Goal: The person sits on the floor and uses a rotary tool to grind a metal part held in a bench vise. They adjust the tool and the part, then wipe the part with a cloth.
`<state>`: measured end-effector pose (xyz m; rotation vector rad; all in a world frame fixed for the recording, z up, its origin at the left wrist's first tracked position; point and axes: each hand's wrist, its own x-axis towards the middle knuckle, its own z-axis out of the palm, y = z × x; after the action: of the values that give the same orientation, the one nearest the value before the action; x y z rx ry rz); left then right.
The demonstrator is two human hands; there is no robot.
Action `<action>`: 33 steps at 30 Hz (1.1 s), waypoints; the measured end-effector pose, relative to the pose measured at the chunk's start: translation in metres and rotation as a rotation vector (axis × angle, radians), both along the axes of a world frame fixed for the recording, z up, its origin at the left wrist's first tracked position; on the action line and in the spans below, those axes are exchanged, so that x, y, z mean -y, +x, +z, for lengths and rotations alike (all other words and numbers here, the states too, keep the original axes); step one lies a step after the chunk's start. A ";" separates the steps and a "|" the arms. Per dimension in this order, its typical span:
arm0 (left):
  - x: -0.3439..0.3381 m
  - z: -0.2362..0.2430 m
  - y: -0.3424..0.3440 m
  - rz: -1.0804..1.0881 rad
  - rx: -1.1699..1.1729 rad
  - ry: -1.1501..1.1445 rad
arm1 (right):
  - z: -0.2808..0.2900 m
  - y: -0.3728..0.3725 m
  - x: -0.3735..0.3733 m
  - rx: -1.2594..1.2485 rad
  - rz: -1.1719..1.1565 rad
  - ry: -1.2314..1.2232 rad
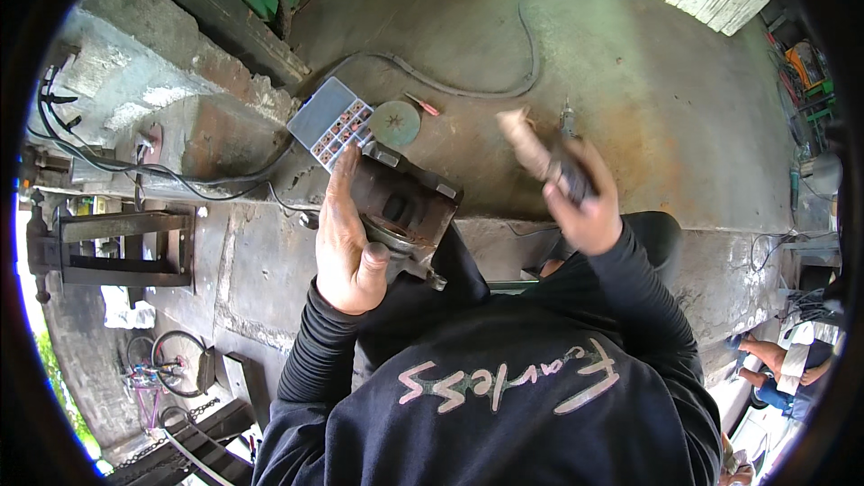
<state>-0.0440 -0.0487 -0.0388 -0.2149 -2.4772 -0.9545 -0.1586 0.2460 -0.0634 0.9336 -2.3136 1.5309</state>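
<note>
My left hand (346, 256) lies with straight fingers along the left side of a dark metal block (405, 198), its thumb pointing toward my right. The block looks like a heavy vise or machine part with a hollow in its top, and it rests in front of my lap. To the right, my right hand (589, 202) is raised and smeared by motion. Its fingers are wrapped round a dark-bodied tool (570, 178), whose exact kind is blurred. A tan, rod-like piece (525, 142) sticks out from it to the upper left. Beyond the hand shows a slim silvery tip (567, 117); whether it belongs to the tool I cannot tell.
An opened clear compartment box (328, 121) of small copper-coloured parts stands beyond the block, beside a greenish disc (396, 123) and a red-handled screwdriver (425, 106). A grey hose (468, 92) curves over the floor. Concrete blocks (211, 130) with cables border the left.
</note>
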 end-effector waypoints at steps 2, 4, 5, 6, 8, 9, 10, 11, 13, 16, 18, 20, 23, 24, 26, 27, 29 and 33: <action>0.001 -0.003 0.002 -0.004 0.033 0.037 | 0.017 0.018 0.015 -0.175 0.264 0.120; 0.000 -0.004 0.003 -0.011 0.016 0.119 | 0.024 0.041 0.048 -0.267 0.277 0.187; -0.002 -0.005 0.004 -0.020 -0.003 0.111 | 0.025 0.050 0.064 -0.237 0.276 0.220; -0.003 -0.005 0.006 -0.029 -0.021 0.103 | 0.025 0.056 0.078 -0.214 0.247 0.332; -0.004 -0.003 0.008 -0.031 0.007 0.093 | 0.025 0.063 0.089 -0.181 0.249 0.580; -0.004 -0.002 0.009 -0.035 0.003 0.076 | 0.023 0.062 0.089 -0.105 0.270 0.618; -0.003 -0.001 0.010 -0.040 -0.001 0.058 | 0.020 0.060 0.089 -0.023 0.320 0.659; -0.003 -0.001 0.010 -0.045 -0.005 0.041 | 0.018 0.055 0.087 0.073 0.367 0.685; -0.001 0.000 0.010 -0.029 -0.002 -0.014 | 0.012 0.045 0.086 0.189 0.502 0.657; -0.005 0.002 0.014 0.030 0.054 0.030 | 0.000 0.030 0.104 0.158 0.667 0.350; -0.007 0.005 0.017 0.073 0.109 0.041 | -0.003 0.025 0.110 0.192 0.693 0.418; -0.006 0.010 0.020 0.053 0.176 0.087 | -0.002 0.025 0.109 0.311 0.670 0.523; -0.004 0.011 0.022 0.071 0.217 0.121 | 0.006 0.023 0.099 0.189 0.684 0.567; -0.004 0.011 0.023 0.081 0.220 0.106 | 0.010 0.023 0.095 0.141 0.665 0.505; -0.005 0.009 0.026 0.095 0.222 0.096 | 0.020 0.018 0.091 0.144 0.725 0.634; -0.006 0.008 0.027 0.098 0.222 0.078 | 0.025 0.015 0.091 0.148 0.751 0.692; -0.009 0.006 0.029 0.114 0.191 0.163 | 0.037 0.011 0.091 -0.003 0.772 0.678; -0.009 0.010 0.028 0.094 0.205 0.077 | 0.056 -0.010 0.069 -0.121 0.891 0.850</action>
<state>-0.0159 -0.0393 -0.0291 0.0268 -2.6017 -1.0766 -0.1687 0.1774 -0.0075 2.4053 -2.5879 0.5010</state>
